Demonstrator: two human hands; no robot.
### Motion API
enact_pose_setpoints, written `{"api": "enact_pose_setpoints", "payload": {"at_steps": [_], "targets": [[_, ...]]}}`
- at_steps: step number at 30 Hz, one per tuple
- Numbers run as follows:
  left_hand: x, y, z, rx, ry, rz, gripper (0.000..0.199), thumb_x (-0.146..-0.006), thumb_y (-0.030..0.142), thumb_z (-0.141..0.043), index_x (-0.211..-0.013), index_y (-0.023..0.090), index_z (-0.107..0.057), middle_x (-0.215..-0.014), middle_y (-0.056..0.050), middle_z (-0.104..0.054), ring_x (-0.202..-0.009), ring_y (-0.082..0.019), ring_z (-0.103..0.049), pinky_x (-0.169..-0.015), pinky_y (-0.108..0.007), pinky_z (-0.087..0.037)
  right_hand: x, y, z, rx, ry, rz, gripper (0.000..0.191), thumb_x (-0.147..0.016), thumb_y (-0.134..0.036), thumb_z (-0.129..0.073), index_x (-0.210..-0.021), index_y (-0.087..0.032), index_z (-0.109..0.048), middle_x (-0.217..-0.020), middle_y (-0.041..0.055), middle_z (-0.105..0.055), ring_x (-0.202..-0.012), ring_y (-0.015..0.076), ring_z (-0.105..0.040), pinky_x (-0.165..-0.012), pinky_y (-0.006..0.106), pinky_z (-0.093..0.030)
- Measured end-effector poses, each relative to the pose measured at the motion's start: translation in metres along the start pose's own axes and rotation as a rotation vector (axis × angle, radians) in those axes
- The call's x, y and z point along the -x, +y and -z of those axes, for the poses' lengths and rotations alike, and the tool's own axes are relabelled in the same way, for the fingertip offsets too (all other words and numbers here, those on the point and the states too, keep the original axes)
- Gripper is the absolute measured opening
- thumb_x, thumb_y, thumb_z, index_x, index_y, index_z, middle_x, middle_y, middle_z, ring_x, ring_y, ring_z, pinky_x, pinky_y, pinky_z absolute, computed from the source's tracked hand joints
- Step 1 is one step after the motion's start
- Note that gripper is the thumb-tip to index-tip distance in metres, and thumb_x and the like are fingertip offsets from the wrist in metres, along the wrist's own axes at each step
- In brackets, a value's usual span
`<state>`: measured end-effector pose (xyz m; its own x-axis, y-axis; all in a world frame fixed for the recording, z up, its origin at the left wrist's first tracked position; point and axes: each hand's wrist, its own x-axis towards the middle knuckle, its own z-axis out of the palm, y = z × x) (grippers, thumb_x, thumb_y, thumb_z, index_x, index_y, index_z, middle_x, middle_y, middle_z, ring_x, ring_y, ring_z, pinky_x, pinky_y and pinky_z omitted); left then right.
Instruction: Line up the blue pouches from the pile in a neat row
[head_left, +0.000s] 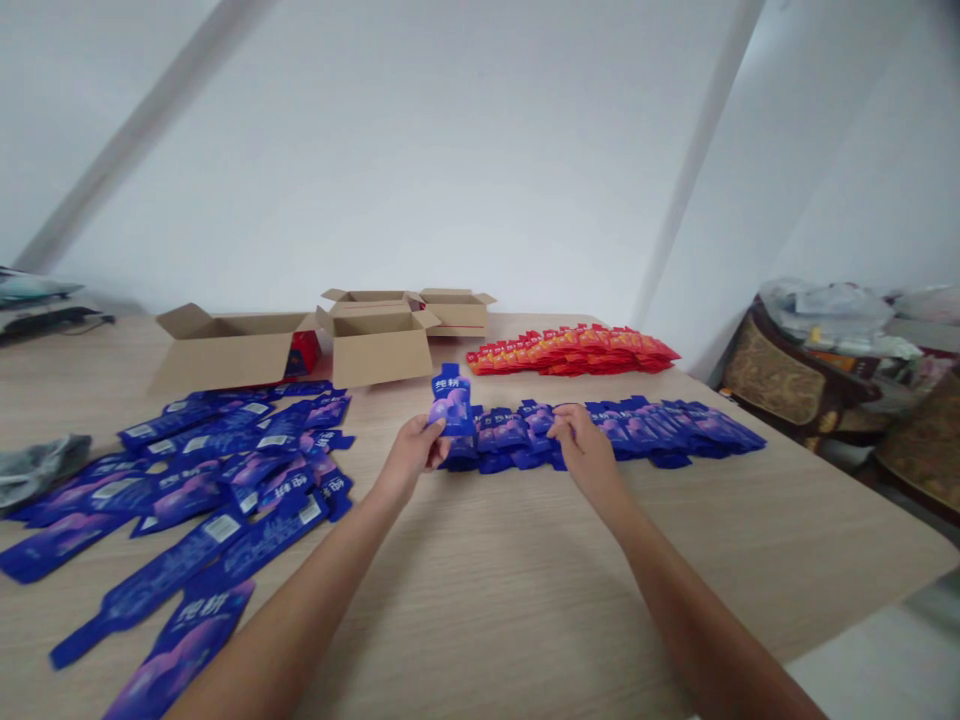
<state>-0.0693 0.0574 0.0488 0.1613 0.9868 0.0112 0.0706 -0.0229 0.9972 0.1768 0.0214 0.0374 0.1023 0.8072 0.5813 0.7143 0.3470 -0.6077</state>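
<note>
My left hand (421, 443) is closed on a blue pouch (450, 403) by its lower edge, with the pouch's narrow neck pointing up and white lettering facing me. Just behind that pouch begins an overlapping row of similar blue pouches (630, 430) lying across the table. At the middle of the row is my right hand (581, 437), its thumb and fingers bent together in a pinch. What those fingers hold, if anything, cannot be made out. To the left, more blue pouches (247, 465) lie scattered in a loose heap, some with barcode labels up.
Open cardboard boxes (382, 355) stand at the back, another box (225, 355) to their left. A row of red pouches (577, 350) lies behind the blue row. Grey cloth (45, 465) rests at the left edge. Beyond the table's right edge stands a patterned chair (787, 375) piled with bags.
</note>
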Motion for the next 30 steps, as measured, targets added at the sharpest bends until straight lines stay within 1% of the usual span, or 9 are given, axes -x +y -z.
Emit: {"api": "enact_pose_setpoints", "payload": {"at_steps": [2,5,9,13,18,21,23,27,30], "targets": [[-0.008,-0.004,0.005,-0.006,-0.027,0.078,0.029,-0.078,0.035,-0.045,-0.056,0.017,-0.044,-0.042,0.003,-0.047,-0.033,-0.005,-0.034,-0.035,-0.018,-0.017,-0.016,0.015,0.002,0.236,-0.065,0.134,0.024,-0.087,-0.020,-0.037,-0.103,-0.015,-0.055,-0.098,0.0112,-0.064,-0.097,0.0221,-0.056,-0.088,0.036,-0.041],[-0.015,-0.013,0.000,-0.041,-0.091,0.139,0.032,-0.078,0.034,-0.043,-0.052,0.015,-0.046,-0.043,0.000,-0.049,-0.035,-0.006,-0.036,-0.036,-0.019,-0.018,-0.035,0.035,-0.006,0.459,-0.225,0.230,0.034,-0.084,-0.011,-0.036,-0.111,-0.012,-0.056,-0.114,0.0140,-0.059,-0.112,0.0219,-0.049,-0.098,0.036,-0.035],[-0.016,-0.020,-0.005,-0.156,-0.155,0.193,0.046,-0.079,0.043,-0.042,-0.045,0.014,-0.049,-0.036,0.000,-0.043,-0.032,-0.005,-0.031,-0.037,-0.021,-0.015,-0.046,0.046,-0.017,0.583,-0.421,0.176,0.036,-0.084,-0.015,-0.043,-0.118,-0.014,-0.056,-0.124,0.0126,-0.056,-0.119,0.0223,-0.046,-0.101,0.038,-0.031],[-0.014,-0.020,0.002,-0.312,-0.205,0.241,0.049,-0.075,0.052,-0.048,-0.044,0.014,-0.048,-0.032,0.003,-0.039,-0.030,-0.005,-0.028,-0.036,-0.020,-0.015,-0.056,0.045,-0.017,0.572,-0.571,0.065,0.043,-0.084,-0.020,-0.045,-0.127,-0.017,-0.051,-0.128,0.0104,-0.054,-0.119,0.0219,-0.047,-0.102,0.035,-0.030],[-0.018,-0.016,0.010,-0.491,-0.226,0.284,0.039,-0.071,0.054,-0.053,-0.058,0.017,-0.050,-0.035,0.004,-0.044,-0.030,-0.007,-0.032,-0.036,-0.019,-0.020,-0.094,0.049,-0.024,0.614,-0.595,-0.103,0.040,-0.090,-0.021,-0.037,-0.125,-0.015,-0.053,-0.123,0.0139,-0.057,-0.117,0.0233,-0.050,-0.096,0.032,-0.035],[-0.022,-0.011,0.013,-0.594,-0.232,0.302,0.042,-0.069,0.056,-0.055,-0.054,0.018,-0.047,-0.033,0.004,-0.043,-0.029,-0.008,-0.032,-0.036,-0.020,-0.023,-0.118,0.053,-0.039,0.653,-0.642,-0.218,0.033,-0.088,-0.025,-0.044,-0.114,-0.011,-0.060,-0.115,0.0181,-0.061,-0.109,0.0269,-0.055,-0.089,0.034,-0.041],[-0.023,-0.007,0.016,-0.663,-0.238,0.296,0.044,-0.068,0.057,-0.055,-0.051,0.018,-0.046,-0.031,0.003,-0.042,-0.029,-0.008,-0.033,-0.037,-0.021,-0.025,-0.129,0.054,-0.050,0.663,-0.671,-0.269,0.031,-0.087,-0.029,-0.051,-0.110,-0.010,-0.061,-0.111,0.0181,-0.061,-0.104,0.0265,-0.057,-0.086,0.036,-0.043],[-0.023,-0.001,0.020,-0.818,-0.293,0.225,0.050,-0.070,0.062,-0.049,-0.046,0.018,-0.043,-0.034,0.001,-0.044,-0.030,-0.009,-0.035,-0.037,-0.022,-0.028,-0.140,0.057,-0.067,0.638,-0.690,-0.284,0.032,-0.088,-0.034,-0.053,-0.114,-0.014,-0.055,-0.114,0.0098,-0.056,-0.097,0.0193,-0.057,-0.083,0.039,-0.048],[-0.024,0.002,0.021,-0.882,-0.317,0.206,0.054,-0.073,0.062,-0.045,-0.041,0.018,-0.042,-0.034,0.000,-0.043,-0.030,-0.010,-0.036,-0.038,-0.023,-0.030,-0.144,0.064,-0.073,0.605,-0.667,-0.248,0.031,-0.089,-0.032,-0.053,-0.114,-0.015,-0.054,-0.116,0.0093,-0.055,-0.098,0.0192,-0.057,-0.082,0.037,-0.049]]}}
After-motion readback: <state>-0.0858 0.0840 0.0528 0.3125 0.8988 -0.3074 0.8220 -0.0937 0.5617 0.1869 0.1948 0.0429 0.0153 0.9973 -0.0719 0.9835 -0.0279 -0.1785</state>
